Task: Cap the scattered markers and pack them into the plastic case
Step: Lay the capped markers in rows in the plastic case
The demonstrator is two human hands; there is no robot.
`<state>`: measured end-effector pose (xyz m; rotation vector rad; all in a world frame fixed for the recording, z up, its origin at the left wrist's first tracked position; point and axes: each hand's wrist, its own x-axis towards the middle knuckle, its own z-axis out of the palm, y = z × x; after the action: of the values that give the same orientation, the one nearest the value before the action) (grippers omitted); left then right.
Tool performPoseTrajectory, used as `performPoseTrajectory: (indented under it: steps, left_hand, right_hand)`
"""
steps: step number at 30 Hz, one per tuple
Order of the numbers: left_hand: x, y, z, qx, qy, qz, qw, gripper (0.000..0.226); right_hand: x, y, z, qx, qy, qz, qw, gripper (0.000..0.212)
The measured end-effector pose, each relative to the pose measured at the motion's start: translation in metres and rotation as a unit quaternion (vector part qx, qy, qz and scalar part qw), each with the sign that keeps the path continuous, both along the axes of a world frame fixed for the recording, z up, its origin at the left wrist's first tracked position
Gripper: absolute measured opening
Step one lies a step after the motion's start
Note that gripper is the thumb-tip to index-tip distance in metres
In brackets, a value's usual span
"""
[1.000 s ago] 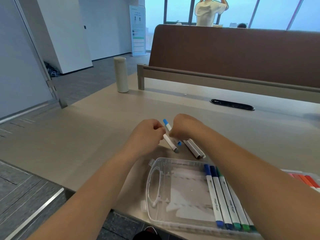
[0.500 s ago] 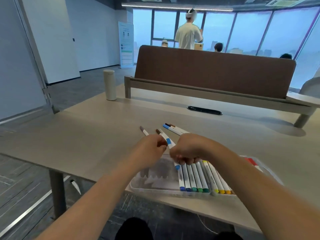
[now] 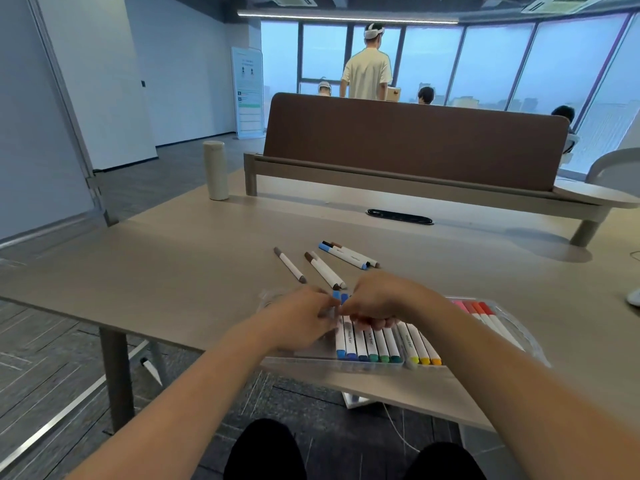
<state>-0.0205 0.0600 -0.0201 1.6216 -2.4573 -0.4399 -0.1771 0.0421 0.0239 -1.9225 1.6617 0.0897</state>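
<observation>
A blue marker (image 3: 340,336) is pinched at its far end by the curled left hand (image 3: 304,320) and right hand (image 3: 379,301). It is laid leftmost in the row inside the plastic case (image 3: 311,362), at the table's (image 3: 173,271) near edge. Loose markers (image 3: 325,270) are seen beyond.

The desk (image 3: 173,271) had a pale wood-look top, smooth and matt. At its near edge the case (image 3: 304,358) was clear plastic with a faint sheen. The markers (image 3: 372,342) in it had smooth white plastic barrels and coloured caps. The divider (image 3: 415,143) along the far edge looked like brown cloth, matt. The bottle (image 3: 215,170) at the far left corner was matt off-white — the grommet (image 3: 399,216) glossy black.
</observation>
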Motion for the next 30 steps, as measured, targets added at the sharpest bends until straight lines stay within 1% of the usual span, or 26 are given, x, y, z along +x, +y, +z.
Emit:
performPoseTrajectory:
  steps: [3, 5, 7, 12, 15, 20, 23, 25, 28, 30]
  left_hand:
    - [0.003, 0.006, 0.003, 0.011, -0.009, -0.036, 0.999, 0.049]
    - [0.005, 0.007, 0.004, 0.016, -0.030, -0.054, 0.998, 0.059]
    - [0.006, 0.005, 0.002, 0.019, -0.037, -0.064, 0.997, 0.064]
    - [0.006, -0.002, -0.004, 0.023, -0.039, -0.062, 0.997, 0.069]
    - [0.005, -0.004, -0.006, 0.018, -0.035, -0.065, 0.997, 0.068]
    - [0.002, -0.005, -0.002, 0.019, -0.045, -0.060, 0.997, 0.072]
    - [0.000, -0.003, 0.003, 0.023, -0.048, -0.067, 0.996, 0.067]
    - [0.003, -0.006, 0.006, 0.038, -0.032, -0.065, 0.997, 0.059]
    - [0.005, -0.019, 0.011, 0.051, 0.053, -0.008, 0.997, 0.043]
    - [0.002, -0.030, 0.016, 0.030, 0.118, 0.042, 0.992, 0.032]
  right_hand:
    - [-0.004, -0.004, -0.005, 0.013, -0.010, 0.003, 1.000, 0.030]
    - [-0.004, -0.005, -0.010, 0.011, -0.005, 0.006, 1.000, 0.027]
    - [-0.004, -0.006, -0.012, 0.003, 0.001, 0.008, 1.000, 0.026]
    - [-0.002, -0.009, -0.015, -0.003, 0.014, 0.014, 1.000, 0.029]
    - [0.000, -0.009, -0.015, -0.013, 0.027, 0.019, 0.999, 0.030]
    - [0.003, -0.009, -0.013, -0.018, 0.050, 0.027, 0.998, 0.029]
    - [0.004, -0.010, -0.014, -0.016, 0.054, 0.031, 0.998, 0.029]
    - [0.002, -0.013, -0.012, -0.005, 0.049, 0.036, 0.998, 0.029]
    - [-0.004, -0.024, -0.008, -0.025, 0.038, 0.032, 0.998, 0.031]
    - [-0.007, -0.039, -0.011, -0.061, 0.030, 0.004, 0.998, 0.027]
